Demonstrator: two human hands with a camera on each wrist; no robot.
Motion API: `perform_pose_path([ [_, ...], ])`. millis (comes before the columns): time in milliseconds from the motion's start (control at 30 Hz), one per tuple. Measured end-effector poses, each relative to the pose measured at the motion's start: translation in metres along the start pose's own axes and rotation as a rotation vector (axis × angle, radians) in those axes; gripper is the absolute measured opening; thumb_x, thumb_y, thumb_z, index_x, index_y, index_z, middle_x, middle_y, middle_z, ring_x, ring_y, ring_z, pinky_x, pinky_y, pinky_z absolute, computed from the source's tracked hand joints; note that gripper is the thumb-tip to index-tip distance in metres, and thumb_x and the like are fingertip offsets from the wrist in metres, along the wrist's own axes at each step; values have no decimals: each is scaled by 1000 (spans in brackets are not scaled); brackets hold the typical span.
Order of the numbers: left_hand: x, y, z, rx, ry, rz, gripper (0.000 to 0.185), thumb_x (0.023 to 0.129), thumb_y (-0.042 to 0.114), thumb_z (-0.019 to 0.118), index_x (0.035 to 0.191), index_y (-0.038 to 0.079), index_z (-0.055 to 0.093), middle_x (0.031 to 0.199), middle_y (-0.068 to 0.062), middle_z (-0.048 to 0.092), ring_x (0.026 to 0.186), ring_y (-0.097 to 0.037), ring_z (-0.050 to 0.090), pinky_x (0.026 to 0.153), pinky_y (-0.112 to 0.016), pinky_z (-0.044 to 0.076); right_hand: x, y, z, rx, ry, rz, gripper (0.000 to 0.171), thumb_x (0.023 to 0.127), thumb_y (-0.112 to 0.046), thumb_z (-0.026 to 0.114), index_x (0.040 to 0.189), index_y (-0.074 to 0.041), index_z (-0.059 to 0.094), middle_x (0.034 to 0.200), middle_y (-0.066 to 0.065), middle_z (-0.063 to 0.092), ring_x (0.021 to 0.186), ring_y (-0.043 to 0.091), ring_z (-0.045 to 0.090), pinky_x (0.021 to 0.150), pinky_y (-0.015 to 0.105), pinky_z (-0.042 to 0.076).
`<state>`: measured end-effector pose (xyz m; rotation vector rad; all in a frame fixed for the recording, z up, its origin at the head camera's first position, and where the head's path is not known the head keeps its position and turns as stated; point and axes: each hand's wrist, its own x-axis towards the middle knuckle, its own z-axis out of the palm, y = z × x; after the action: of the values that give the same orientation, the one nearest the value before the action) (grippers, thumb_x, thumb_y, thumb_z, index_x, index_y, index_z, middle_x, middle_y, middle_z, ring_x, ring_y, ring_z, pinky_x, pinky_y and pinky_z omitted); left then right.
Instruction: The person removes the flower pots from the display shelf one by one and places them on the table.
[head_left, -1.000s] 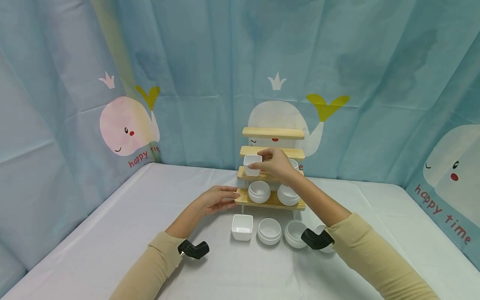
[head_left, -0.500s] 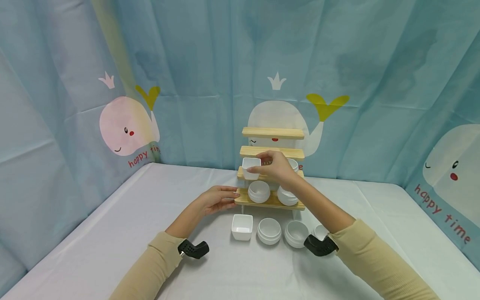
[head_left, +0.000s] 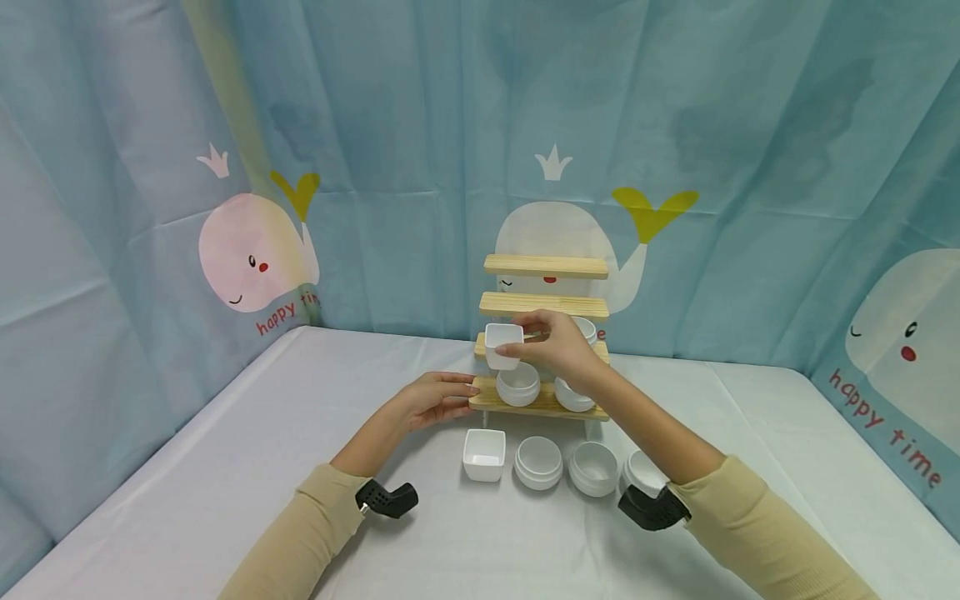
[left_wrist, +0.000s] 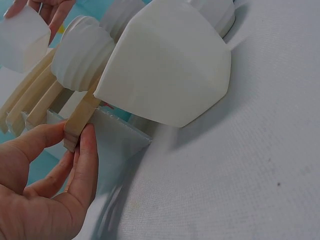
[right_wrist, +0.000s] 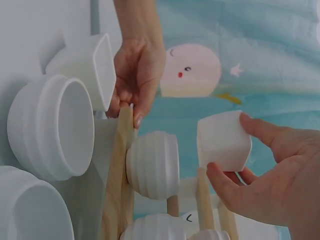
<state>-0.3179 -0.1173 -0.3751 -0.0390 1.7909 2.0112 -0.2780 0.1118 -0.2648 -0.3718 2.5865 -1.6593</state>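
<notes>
My right hand (head_left: 558, 346) pinches a small white square bowl (head_left: 502, 346) between thumb and fingers. In the head view it appears in front of the left end of the second-lowest board of a wooden tiered stand (head_left: 543, 305); the right wrist view shows the held bowl (right_wrist: 224, 141) close to a board's edge, and contact is unclear. My left hand (head_left: 435, 400) grips the left end of the lowest board (left_wrist: 80, 119) between thumb and fingers. On that board sit two round ribbed white bowls, a left one (head_left: 518, 384) and a right one (head_left: 574, 395) partly behind my right forearm.
Another round bowl (head_left: 587, 328) stands on the second-lowest board at right, partly hidden. In front of the stand, a square bowl (head_left: 484, 455) and round bowls (head_left: 538, 462) line up on the white cloth (head_left: 480, 542). A blue whale-print curtain (head_left: 390, 167) hangs behind.
My right hand has come down and slightly toward me with the square bowl, which now overlaps the lower left round bowl in the head view. My left hand keeps its place.
</notes>
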Motion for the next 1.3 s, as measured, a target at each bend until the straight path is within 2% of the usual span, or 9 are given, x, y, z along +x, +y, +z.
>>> perform_pose_path([
  [267,1,0,1,-4,-1,-1,50,103,-1,64,149,-10,48,115,-14,63,83,-12,71,75,-20,65,-13,0,0,14,-28,-39,58,93,-14,83,143,2,60,144,19,60,128,38,62,106,46,59],
  [467,0,0,1,-5,-2,1,50,103,-1,63,150,-11,48,111,-12,67,82,-12,72,75,-21,65,-23,2,3,36,-52,-16,58,94,-17,83,144,0,59,142,19,60,130,37,61,108,47,57],
  [700,-1,0,-1,14,1,1,50,104,1,64,150,-10,49,106,-11,71,82,-11,73,75,-21,65,-35,2,8,66,-64,-24,58,90,-13,85,141,1,61,135,19,64,122,34,66,95,36,63],
  [867,0,0,-1,16,-2,5,49,104,2,64,149,-10,50,107,-10,70,83,-12,73,75,-21,65,-42,3,11,78,-62,-10,56,88,-11,86,137,0,62,129,15,66,115,29,68,85,27,62],
  [1033,0,-1,-1,18,-14,16,47,104,0,62,148,-11,49,108,-10,70,84,-12,72,76,-20,65,-47,7,13,85,-71,-21,54,87,-10,87,134,1,62,126,16,66,111,28,68,81,26,61],
  [1300,-1,-2,-1,23,-33,32,47,106,-2,58,150,-13,46,110,-12,68,87,-13,72,79,-20,65,-58,15,19,135,-106,-71,51,84,-8,87,127,5,63,121,15,67,102,23,70,83,26,62],
])
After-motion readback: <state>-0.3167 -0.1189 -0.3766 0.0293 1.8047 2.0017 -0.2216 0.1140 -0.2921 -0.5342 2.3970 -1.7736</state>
